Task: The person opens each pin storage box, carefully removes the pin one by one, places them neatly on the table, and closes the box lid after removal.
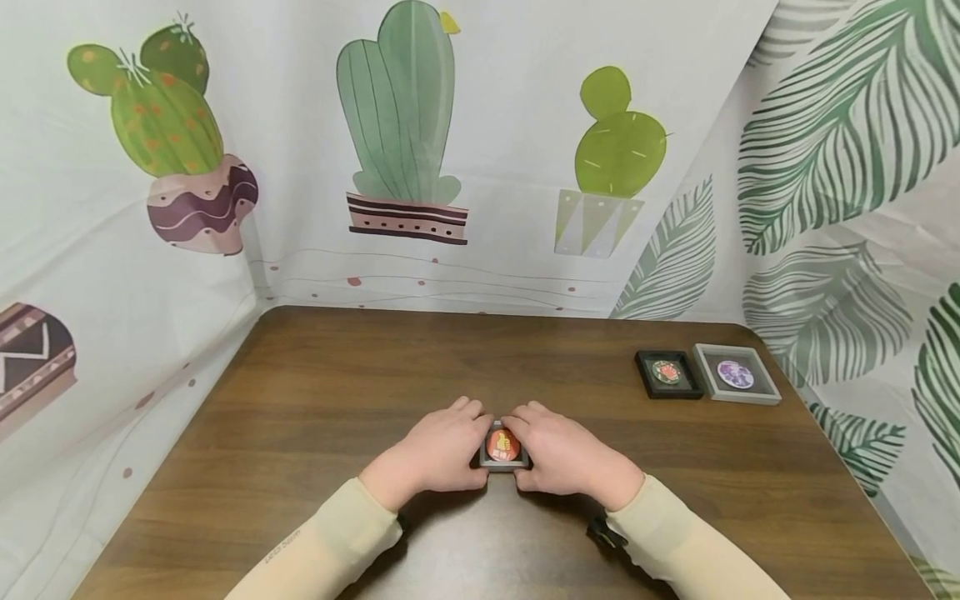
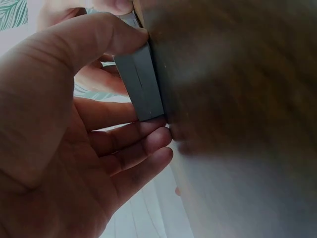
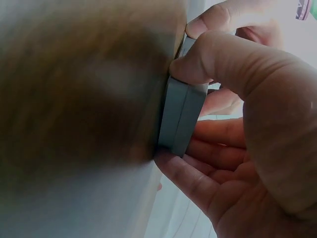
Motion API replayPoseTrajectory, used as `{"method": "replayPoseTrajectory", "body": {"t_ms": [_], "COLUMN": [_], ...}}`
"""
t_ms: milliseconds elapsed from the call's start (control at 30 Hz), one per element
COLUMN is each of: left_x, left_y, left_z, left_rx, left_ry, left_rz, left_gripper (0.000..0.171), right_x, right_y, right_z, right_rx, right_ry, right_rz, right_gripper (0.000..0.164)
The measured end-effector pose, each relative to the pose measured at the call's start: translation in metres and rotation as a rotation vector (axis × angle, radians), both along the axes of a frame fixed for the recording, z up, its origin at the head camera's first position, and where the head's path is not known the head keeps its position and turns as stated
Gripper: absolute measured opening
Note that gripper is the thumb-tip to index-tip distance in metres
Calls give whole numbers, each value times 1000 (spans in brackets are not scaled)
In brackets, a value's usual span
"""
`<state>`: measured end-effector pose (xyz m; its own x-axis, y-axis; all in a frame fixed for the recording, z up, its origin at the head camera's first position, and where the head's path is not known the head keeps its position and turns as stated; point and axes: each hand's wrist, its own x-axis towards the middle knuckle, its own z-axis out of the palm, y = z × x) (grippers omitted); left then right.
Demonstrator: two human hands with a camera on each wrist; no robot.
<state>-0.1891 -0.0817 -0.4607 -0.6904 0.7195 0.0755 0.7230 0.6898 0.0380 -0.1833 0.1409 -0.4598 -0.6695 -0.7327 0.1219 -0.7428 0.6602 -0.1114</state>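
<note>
Grey frame (image 1: 507, 469) is sitting on the tabletop (image 1: 420, 358), near the middle of the head view, with a round red badge (image 1: 503, 445) face up inside it. Nearest the camera you've got two pale sleeves (image 1: 333, 533) slanting in from the bottom corners, with something dark (image 1: 606, 533) strapped at the right wrist. The forearms angle inward so the hands meet at the frame, backs facing up, pretty much mirrored. Left hand (image 1: 444, 450) has its left side pinched, thumb at the near corner, fingers bent toward the far end, so only open about as far as that side is long. Right hand (image 1: 561, 452) has the same kind of grip on the right side. Farther back on the right, well apart from the hands, there's a black frame (image 1: 677, 394) just beside a bigger pale-grey one (image 1: 742, 399), each with a round badge. Behind everything hangs cactus-and-leaf print fabric (image 1: 513, 150).
</note>
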Motion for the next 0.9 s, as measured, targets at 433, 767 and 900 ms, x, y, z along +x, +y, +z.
{"method": "replayPoseTrajectory", "body": {"t_ms": [433, 767, 900], "left_x": [2, 4, 4], "left_y": [3, 4, 5], "left_z": [1, 3, 3], "left_rx": [-35, -65, -78], "left_ry": [70, 109, 114], "left_rz": [7, -1, 0], "left_gripper": [54, 50, 49], "right_x": [1, 1, 0], "right_y": [-4, -7, -7], "right_z": [-2, -2, -3], "right_rx": [19, 39, 46], "right_ry": [4, 47, 64], "right_rz": [-21, -6, -1], "right_gripper": [72, 69, 69]}}
